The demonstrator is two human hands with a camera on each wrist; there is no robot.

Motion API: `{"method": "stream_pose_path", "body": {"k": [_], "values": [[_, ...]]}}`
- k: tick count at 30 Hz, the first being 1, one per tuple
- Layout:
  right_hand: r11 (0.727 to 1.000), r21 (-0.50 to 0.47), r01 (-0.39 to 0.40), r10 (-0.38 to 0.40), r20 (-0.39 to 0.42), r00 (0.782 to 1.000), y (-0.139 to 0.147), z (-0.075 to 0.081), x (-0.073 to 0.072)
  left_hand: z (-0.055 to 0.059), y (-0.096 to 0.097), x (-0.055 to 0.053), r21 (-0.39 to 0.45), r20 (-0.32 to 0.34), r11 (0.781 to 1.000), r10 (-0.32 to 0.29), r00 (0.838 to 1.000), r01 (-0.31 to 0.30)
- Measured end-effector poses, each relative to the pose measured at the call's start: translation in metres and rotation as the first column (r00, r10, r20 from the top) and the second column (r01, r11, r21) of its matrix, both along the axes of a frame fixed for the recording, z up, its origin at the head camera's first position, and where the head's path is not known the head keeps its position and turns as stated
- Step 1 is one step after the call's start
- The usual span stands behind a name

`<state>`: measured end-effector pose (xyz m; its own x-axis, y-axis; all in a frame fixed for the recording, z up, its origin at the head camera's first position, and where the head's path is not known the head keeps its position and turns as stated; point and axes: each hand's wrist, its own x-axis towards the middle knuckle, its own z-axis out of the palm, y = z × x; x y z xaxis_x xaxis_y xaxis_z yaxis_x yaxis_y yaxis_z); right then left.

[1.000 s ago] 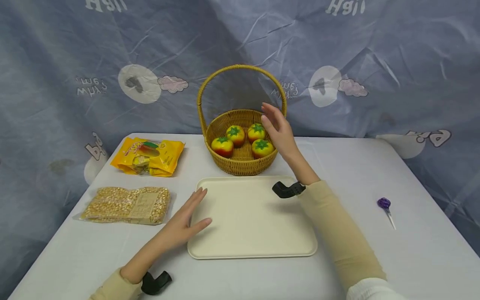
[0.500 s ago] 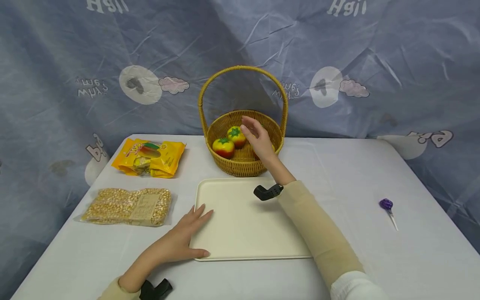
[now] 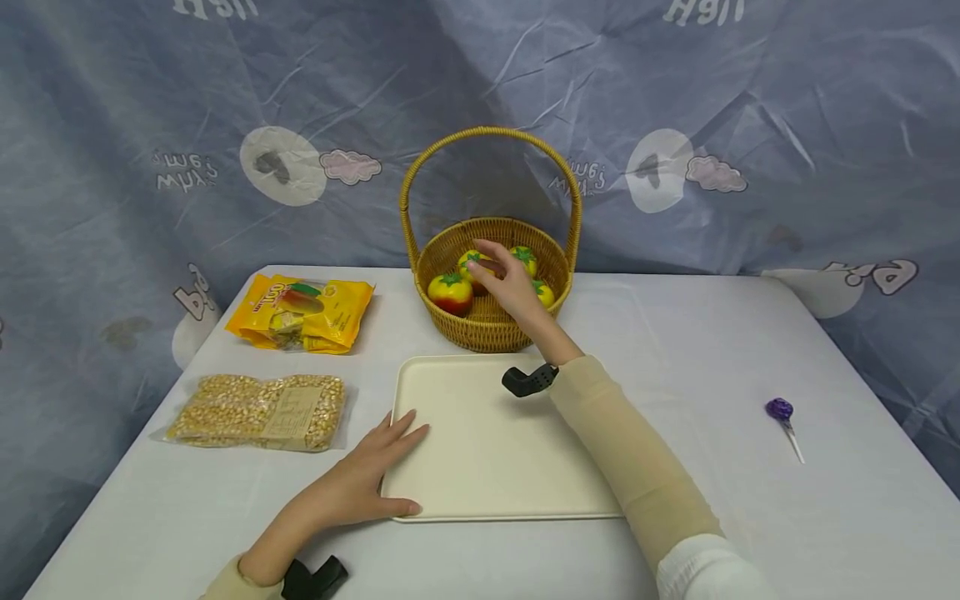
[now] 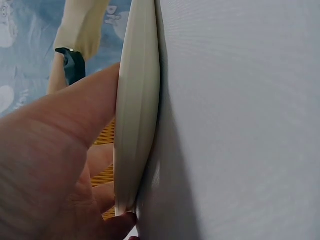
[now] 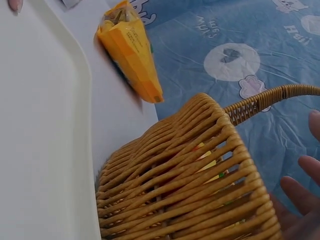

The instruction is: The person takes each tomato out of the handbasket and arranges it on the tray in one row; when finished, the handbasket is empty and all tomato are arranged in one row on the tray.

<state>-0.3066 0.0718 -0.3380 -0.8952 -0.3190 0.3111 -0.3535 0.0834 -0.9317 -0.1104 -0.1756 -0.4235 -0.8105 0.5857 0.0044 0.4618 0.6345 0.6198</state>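
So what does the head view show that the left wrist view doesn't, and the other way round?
Only the head view shows the yellow mango snack bag, the bag of corn kernels, the purple lollipop, the green-topped fruits in the basket and the fingers of the right hand.

Only the left wrist view shows the palm side of the left hand and a close look at the outer side of the cream tray.

Both share that hand, tray, some basket wicker, the tan right sleeve, white table and printed backdrop.
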Motion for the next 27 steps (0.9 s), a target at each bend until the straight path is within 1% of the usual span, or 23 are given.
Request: {"method": "stream_pose_path", "body": {"k": [3,7,10,14,16,20,23,27], "values": [[0.999,0.040,0.003,-0.004,0.013,1.000,-0.002,-0.008,-0.009,0.000,0.000,0.000,-0.005,-0.001,1.000,0.003,1.000,-0.003],[0.993,0.117,0.014,-0.019,0.042,0.999,-0.006,-0.011,-0.014,0.000,0.000,0.000,-0.006,-0.005,1.000,0.002,1.000,-0.003],[0.984,0.179,-0.005,-0.008,0.073,0.997,-0.009,-0.011,-0.018,0.000,0.000,0.000,-0.006,-0.006,1.000,0.003,1.000,-0.003],[0.962,0.268,-0.055,0.027,0.107,0.994,-0.012,-0.011,-0.023,0.001,0.000,0.000,-0.010,-0.016,1.000,0.001,1.000,-0.001],[0.947,0.310,-0.082,0.047,0.120,0.992,-0.013,-0.011,-0.025,0.001,0.000,0.001,-0.013,-0.022,1.000,-0.001,1.000,0.001],[0.908,0.402,-0.117,0.067,0.137,0.988,-0.016,-0.010,-0.027,0.003,0.000,0.001,-0.018,-0.024,1.000,0.001,1.000,-0.001],[0.870,0.478,-0.117,0.067,0.122,0.990,-0.018,-0.009,-0.029,0.003,0.000,0.001,-0.023,-0.017,1.000,0.002,1.000,-0.003],[0.826,0.554,-0.106,0.068,0.089,0.994,-0.021,-0.010,-0.031,0.003,0.000,0.000,-0.027,-0.013,1.000,0.000,1.000,0.000]]}}
